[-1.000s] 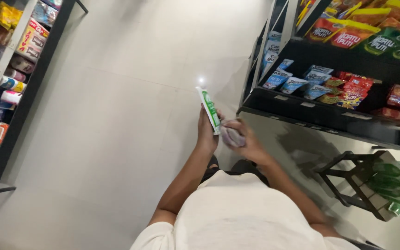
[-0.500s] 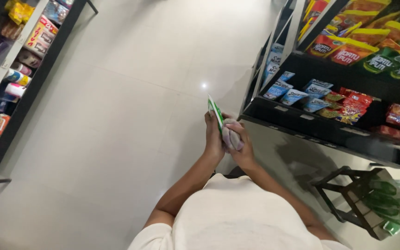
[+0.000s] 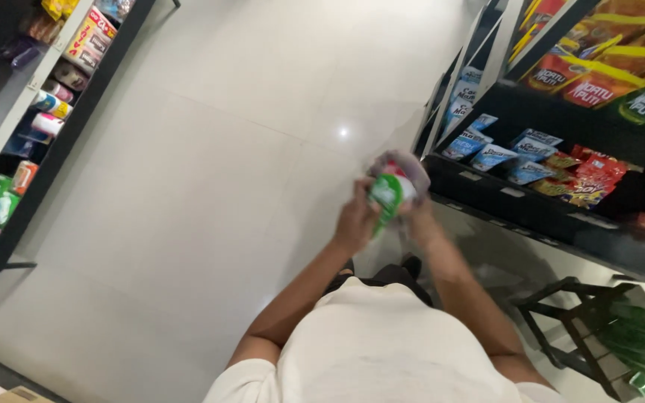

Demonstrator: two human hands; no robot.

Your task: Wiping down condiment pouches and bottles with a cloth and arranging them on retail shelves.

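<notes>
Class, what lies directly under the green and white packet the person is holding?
Under the green and white packet, held by the left hand and right hand, lies pale tiled floor. The hands cover its lower edge.

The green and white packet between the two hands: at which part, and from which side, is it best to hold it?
Probably at its lower end, from the left: the green and white packet stands roughly upright, the left hand already wraps there, and the right hand with a grey cloth covers its top.

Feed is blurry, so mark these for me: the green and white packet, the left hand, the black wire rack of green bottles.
Green and white packet (image 3: pixel 384 195), head view, its green face.
Left hand (image 3: pixel 355 222), head view, back of hand.
Black wire rack (image 3: pixel 561 313), head view, top bar.
</notes>
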